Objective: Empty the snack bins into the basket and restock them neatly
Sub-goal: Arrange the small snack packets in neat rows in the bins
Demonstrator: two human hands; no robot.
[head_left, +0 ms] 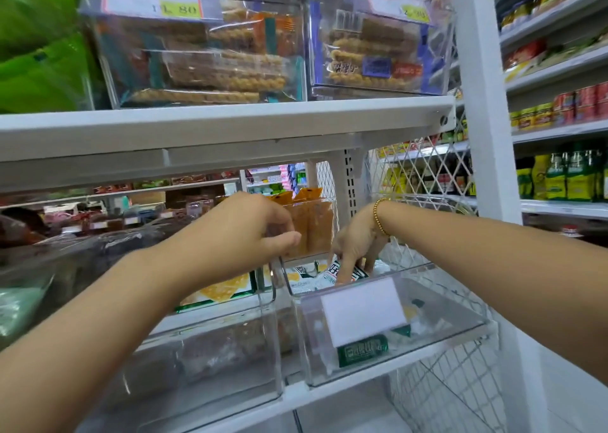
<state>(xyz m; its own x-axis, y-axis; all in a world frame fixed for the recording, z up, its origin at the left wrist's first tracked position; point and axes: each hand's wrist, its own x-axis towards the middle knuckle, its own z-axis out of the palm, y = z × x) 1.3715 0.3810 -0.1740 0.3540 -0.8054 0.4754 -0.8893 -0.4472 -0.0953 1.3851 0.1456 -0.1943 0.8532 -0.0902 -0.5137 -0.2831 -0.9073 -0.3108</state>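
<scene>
A clear snack bin (388, 327) with a blank white label sits on the middle shelf, holding white and green snack packs (362, 352). My right hand (357, 245) reaches down into its back and pinches a white pack with black print (347, 273). My left hand (250, 232) hovers over the divider between this bin and the clear bin to its left (210, 360), fingers curled, thumb near a stack of orange packs (312, 222) in a small clear box behind. I cannot tell whether it holds anything. No basket is in view.
The white shelf above (230, 120) carries two clear bins of twisted pastry sticks (210, 57). A white upright post (487, 103) and wire mesh side panel (427, 169) stand on the right. A green cracker pack (217, 291) lies behind the left bin.
</scene>
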